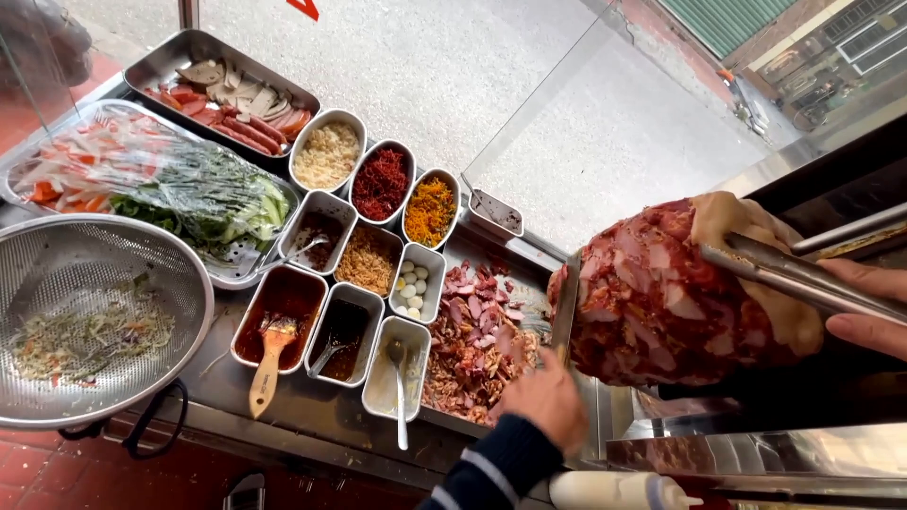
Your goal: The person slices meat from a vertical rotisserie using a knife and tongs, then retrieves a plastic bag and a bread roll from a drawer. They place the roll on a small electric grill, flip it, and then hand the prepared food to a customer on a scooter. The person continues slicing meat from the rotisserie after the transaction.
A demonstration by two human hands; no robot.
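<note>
A large cone of stacked roast meat [661, 302] lies tilted at the right. My left hand [546, 401], in a dark striped sleeve, grips a long knife [565, 307] whose blade rests against the cone's left face. My right hand [864, 307] holds metal tongs [789, 272] that press on the upper right side of the meat. A heap of sliced meat [477, 345] lies in the steel tray just left of the knife.
Steel tubs hold sauces [282, 304], quail eggs [413, 283] and shredded toppings [381, 183]. Further left are a wooden brush [269, 359], a spoon [401, 397], a tray of wrapped vegetables [151, 179], a sausage tray [227, 99] and a big colander [94, 321]. A white squeeze bottle [614, 491] lies at the bottom.
</note>
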